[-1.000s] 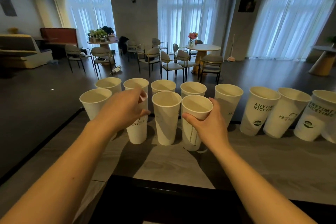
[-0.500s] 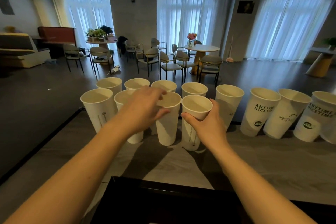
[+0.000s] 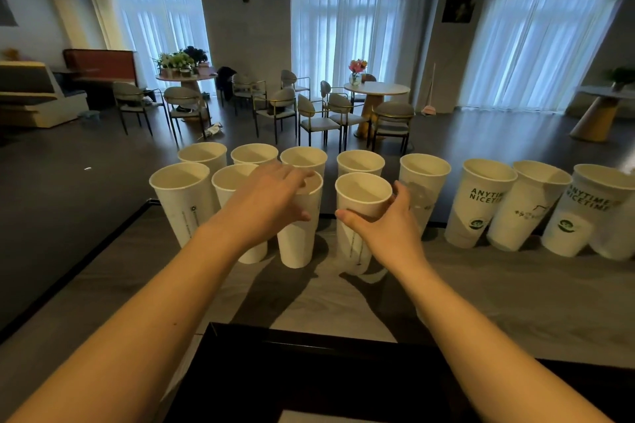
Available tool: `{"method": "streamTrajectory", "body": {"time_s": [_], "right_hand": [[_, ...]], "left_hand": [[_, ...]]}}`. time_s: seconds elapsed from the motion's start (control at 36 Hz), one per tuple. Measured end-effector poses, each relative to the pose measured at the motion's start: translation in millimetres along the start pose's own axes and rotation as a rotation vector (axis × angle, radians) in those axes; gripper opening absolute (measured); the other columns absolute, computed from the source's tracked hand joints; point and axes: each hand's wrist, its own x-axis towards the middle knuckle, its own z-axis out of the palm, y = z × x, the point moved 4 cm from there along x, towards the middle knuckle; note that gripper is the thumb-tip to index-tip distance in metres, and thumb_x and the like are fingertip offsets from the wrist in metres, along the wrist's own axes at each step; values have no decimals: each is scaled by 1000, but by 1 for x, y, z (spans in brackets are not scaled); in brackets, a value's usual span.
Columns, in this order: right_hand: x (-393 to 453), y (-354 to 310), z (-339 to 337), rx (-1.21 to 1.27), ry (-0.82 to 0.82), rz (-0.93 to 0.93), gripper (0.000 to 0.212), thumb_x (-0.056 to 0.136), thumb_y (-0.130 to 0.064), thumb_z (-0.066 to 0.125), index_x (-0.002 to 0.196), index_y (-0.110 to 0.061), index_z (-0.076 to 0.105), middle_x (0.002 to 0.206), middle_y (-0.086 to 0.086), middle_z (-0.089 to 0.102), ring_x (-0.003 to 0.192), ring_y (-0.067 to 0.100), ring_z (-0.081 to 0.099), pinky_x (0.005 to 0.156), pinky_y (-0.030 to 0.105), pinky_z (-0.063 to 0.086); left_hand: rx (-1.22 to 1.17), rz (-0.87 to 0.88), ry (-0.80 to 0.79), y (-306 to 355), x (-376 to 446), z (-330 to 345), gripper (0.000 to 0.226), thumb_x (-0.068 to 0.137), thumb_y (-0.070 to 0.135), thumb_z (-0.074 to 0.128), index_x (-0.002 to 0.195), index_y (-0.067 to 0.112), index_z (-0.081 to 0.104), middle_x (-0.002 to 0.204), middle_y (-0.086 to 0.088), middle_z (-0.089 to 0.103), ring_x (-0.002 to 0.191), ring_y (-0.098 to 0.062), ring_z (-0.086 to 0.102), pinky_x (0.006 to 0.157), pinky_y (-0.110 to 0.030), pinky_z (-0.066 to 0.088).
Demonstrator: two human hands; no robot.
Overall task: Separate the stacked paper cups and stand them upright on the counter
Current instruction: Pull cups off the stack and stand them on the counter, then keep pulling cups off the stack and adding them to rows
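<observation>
Two hands work the paper cups: the left hand (image 3: 271, 196) has moved from the cup it set down onto the next cup's (image 3: 299, 227) rim, fingers spread; the right hand (image 3: 385, 223) still grips its upright cup (image 3: 360, 203) on the tabletop (image 3: 498, 292).

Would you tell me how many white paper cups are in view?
12 white paper cups: five in back, four in front, three printed at right; another may hide far right.
</observation>
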Motion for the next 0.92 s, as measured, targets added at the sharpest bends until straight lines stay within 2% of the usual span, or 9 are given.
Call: {"method": "streamTrajectory", "body": {"time_s": [0.14, 0.28, 0.33, 0.44, 0.56, 0.67, 0.78, 0.86, 0.92], "right_hand": [[-16, -3, -20, -24, -28, -1, 123, 67, -58, 83, 158, -20, 8, 161, 6, 28, 145, 24, 32, 112, 44, 33], [-38, -1, -54, -71, -62, -23, 111, 73, -57, 80, 156, -20, 15, 158, 4, 32, 141, 22, 36, 112, 42, 36], [-50, 3, -71, -73, -84, -34, 104, 76, -57, 78, 154, -20, 20, 152, 2, 39, 137, 20, 40, 109, 39, 39], [-81, 17, -110, -69, -145, -76, 71, 84, -49, 74, 142, -24, 41, 135, -6, 52, 121, 9, 49, 100, 29, 42], [-112, 41, -161, -164, -153, -160, 48, 89, -42, 71, 131, -28, 52, 126, -8, 57, 117, 6, 53, 102, 34, 46], [-138, 83, -224, -381, -107, -209, 52, 89, -46, 68, 134, -25, 52, 127, -7, 55, 122, 10, 50, 104, 40, 44], [-159, 123, -283, -621, -58, -220, 60, 88, -51, 65, 140, -25, 48, 136, -4, 50, 129, 16, 42, 110, 36, 33], [-175, 160, -328, -786, 14, -189, 70, 85, -54, 66, 145, -25, 44, 151, 1, 38, 141, 21, 27, 118, 41, 22], [-187, 188, -356, -795, 49, -111, 81, 83, -54, 70, 150, -26, 36, 159, 3, 25, 147, 24, 15, 121, 47, 14]], "left_hand": [[-20, -46, 115, 19, -7, -17, 59, 84, 43, 66, 136, 21, 48, 135, -2, 53, 127, -24, 43, 106, -42, 36], [-166, -37, 198, 63, -17, -20, 43, 88, 41, 60, 127, 25, 52, 119, 5, 57, 112, -14, 48, 93, -35, 42], [-252, -30, 174, 86, -19, -16, 39, 89, 40, 60, 125, 27, 52, 113, 8, 57, 105, -10, 49, 88, -32, 44], [-448, -1, 66, 145, -20, 0, 33, 89, 34, 64, 119, 25, 54, 107, 9, 58, 96, -7, 53, 80, -23, 43], [-615, -18, -75, 213, -22, 22, 32, 90, 28, 65, 121, 24, 57, 106, 9, 62, 95, -3, 58, 84, -22, 48], [-698, -17, -184, 287, -29, 53, 35, 90, 31, 64, 124, 26, 56, 108, 13, 62, 94, 2, 59, 85, -21, 51], [-777, -31, -297, 358, -33, 82, 39, 91, 32, 64, 128, 26, 53, 117, 10, 60, 98, -1, 60, 89, -26, 53], [-831, -13, -337, 424, -35, 99, 53, 91, 28, 65, 139, 27, 42, 133, 8, 48, 113, -4, 53, 94, -18, 45], [-854, 14, -354, 466, -34, 110, 62, 91, 28, 64, 144, 33, 33, 140, 8, 37, 119, -8, 49, 98, -21, 44]]}}
